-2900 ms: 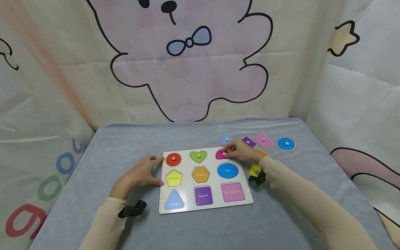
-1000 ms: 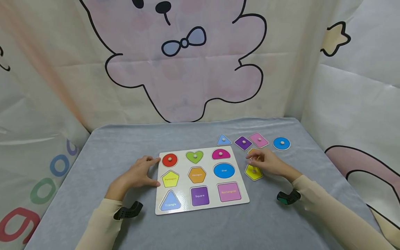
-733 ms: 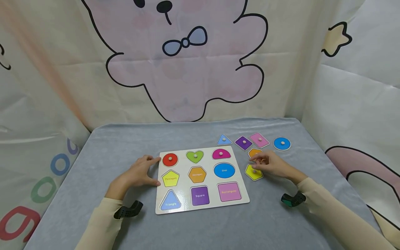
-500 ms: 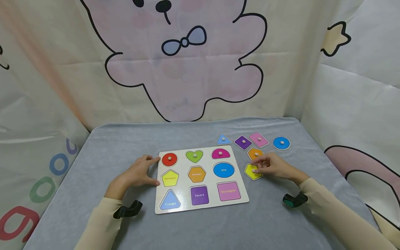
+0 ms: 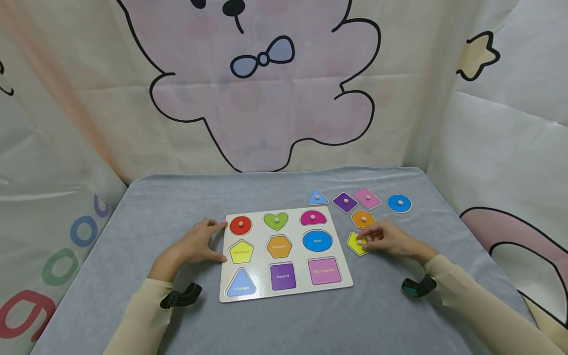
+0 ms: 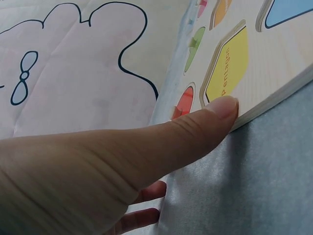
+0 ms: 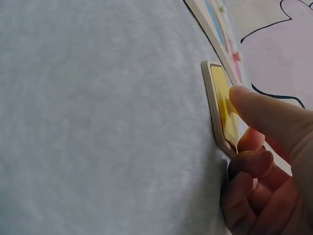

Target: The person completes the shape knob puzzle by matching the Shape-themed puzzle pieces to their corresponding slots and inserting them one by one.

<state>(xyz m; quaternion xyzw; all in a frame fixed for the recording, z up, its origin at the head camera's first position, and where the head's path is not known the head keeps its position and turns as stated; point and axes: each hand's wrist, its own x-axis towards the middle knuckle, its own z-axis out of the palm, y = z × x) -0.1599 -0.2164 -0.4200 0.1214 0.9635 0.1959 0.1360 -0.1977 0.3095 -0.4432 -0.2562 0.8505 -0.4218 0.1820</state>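
The white puzzle board [image 5: 262, 268] lies mid-table, with red circle [image 5: 240, 225], green heart [image 5: 275, 221] and magenta half-circle [image 5: 313, 217] knobbed pieces in its top row. My left hand [image 5: 192, 246] spans the board's left side, thumb and index finger spread against the edge. In the left wrist view, the thumb [image 6: 195, 129] touches the edge beside the printed pentagon. Right of the board, my right hand [image 5: 390, 240] pinches the knob of the yellow pentagon piece [image 5: 355, 245], partly covered by the fingers. In the right wrist view, the pentagon piece [image 7: 222, 105] stands close to the cloth.
Beyond the pentagon lie the orange hexagon [image 5: 357, 219], blue triangle [image 5: 317, 199], purple square [image 5: 341, 203], pink rectangle [image 5: 370, 202] and blue oval [image 5: 399, 207] pieces. Grey cloth [image 5: 284, 325] covers the table, and printed curtains [image 5: 408, 98] stand around it.
From the magenta half-circle on the board, my right hand has moved right, past the orange hexagon, down to the yellow pentagon's knob. The half-circle stays in the board. My left hand keeps its place.
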